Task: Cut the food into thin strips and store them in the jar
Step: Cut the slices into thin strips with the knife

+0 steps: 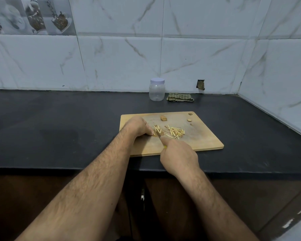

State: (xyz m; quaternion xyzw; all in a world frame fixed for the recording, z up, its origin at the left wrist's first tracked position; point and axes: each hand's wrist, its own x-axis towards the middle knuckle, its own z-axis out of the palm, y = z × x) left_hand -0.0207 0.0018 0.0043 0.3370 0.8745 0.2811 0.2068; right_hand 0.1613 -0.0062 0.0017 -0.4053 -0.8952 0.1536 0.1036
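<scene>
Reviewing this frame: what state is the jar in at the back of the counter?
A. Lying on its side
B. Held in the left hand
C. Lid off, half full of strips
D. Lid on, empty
D: the jar stands upright by the wall with its pale lid on and nothing visible inside.

Desk (59, 129) bare left of cutting board (203, 138): wide passage there. Jar (157, 89) and folded cloth (180, 97) stand against back wall, gap between them and board. Right wall (285, 75) closes corner.
</scene>
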